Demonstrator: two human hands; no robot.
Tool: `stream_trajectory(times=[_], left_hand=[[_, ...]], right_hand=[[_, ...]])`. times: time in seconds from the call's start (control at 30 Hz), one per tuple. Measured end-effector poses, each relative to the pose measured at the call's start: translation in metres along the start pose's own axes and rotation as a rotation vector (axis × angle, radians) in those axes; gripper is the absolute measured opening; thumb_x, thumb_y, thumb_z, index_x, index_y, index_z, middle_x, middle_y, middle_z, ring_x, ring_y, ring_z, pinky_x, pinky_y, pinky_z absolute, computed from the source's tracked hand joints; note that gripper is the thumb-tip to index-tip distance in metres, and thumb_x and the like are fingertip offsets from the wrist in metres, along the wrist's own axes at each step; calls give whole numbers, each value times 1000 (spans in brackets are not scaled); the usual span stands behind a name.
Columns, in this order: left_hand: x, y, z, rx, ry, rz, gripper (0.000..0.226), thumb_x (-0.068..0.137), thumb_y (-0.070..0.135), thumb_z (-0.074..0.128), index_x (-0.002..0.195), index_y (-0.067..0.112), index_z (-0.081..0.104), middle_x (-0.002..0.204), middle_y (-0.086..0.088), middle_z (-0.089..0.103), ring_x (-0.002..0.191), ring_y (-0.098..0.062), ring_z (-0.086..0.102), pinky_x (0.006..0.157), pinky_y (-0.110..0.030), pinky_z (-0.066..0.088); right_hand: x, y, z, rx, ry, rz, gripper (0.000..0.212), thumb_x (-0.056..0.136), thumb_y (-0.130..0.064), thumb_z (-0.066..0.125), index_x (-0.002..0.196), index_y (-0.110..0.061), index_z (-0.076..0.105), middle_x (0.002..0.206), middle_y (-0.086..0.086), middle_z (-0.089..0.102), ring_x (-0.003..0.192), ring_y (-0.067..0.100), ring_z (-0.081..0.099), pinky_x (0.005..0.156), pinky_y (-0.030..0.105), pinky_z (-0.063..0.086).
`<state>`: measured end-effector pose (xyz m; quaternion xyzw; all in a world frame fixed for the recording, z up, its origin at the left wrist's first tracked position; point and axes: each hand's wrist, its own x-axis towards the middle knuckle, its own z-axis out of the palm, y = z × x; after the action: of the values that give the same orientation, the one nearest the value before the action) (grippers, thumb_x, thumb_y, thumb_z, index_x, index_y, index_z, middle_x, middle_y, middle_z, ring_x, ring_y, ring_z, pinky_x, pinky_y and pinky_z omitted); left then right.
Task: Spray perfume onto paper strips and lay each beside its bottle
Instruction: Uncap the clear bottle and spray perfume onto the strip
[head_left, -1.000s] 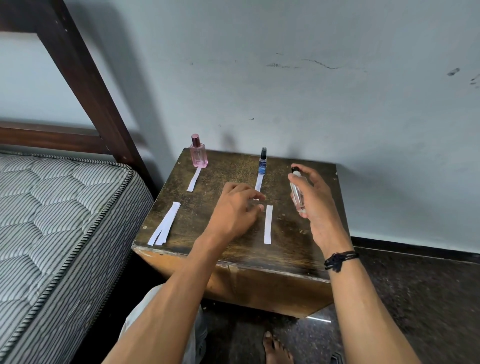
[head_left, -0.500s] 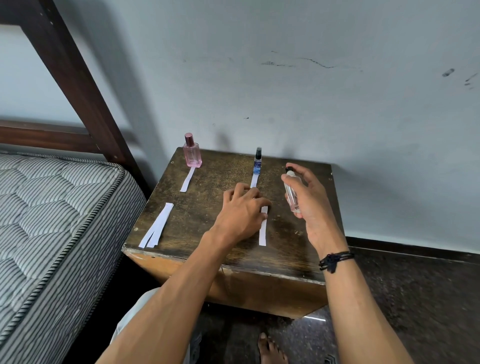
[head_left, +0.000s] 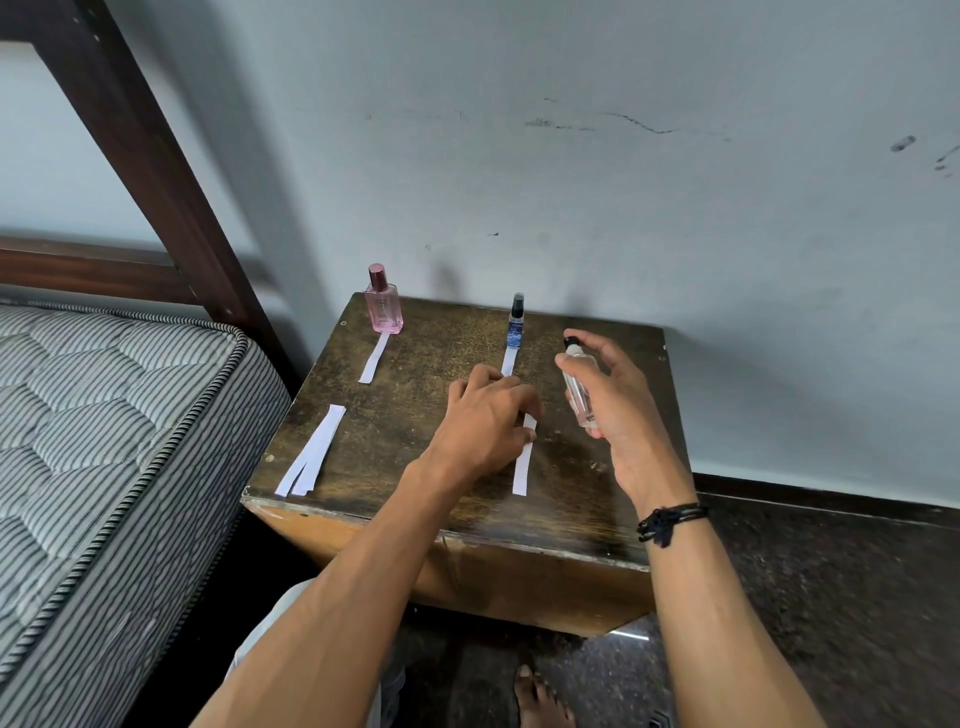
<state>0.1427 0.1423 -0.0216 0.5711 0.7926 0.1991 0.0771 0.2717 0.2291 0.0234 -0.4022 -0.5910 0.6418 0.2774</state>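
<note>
Strip (head_left: 523, 467) under left hand (head_left: 485, 421), beside clear bottle (head_left: 579, 387) in right hand (head_left: 618, 400)

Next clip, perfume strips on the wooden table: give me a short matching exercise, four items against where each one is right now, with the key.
Items
1. pink bottle
2. blue bottle
3. clear bottle
4. spare strips

Places
A. held in the right hand
B. table's near left corner
C. back left, a strip before it
D. back middle, a strip before it

Pairs: 1-C, 2-D, 3-A, 4-B
</note>
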Motion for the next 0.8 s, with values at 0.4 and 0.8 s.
stream_trajectory(times=[0.4, 0.8], left_hand=[[3, 2, -4, -182, 109, 15, 7, 87, 21, 72, 93, 21, 75, 98, 8, 74, 104, -19, 48, 89, -40, 39], [4, -6, -22, -620, 269, -267, 3, 91, 19, 73, 93, 21, 74, 79, 9, 70, 65, -10, 64, 55, -26, 53]], right_hand=[[2, 2, -1, -25, -20, 6, 26, 92, -33, 74, 115, -45, 69, 112, -5, 69, 82, 10, 62, 51, 18, 43], [7, 16, -6, -505, -90, -98, 37, 91, -52, 66, 123, -63, 51, 118, -7, 66, 91, 15, 68, 83, 40, 57]])
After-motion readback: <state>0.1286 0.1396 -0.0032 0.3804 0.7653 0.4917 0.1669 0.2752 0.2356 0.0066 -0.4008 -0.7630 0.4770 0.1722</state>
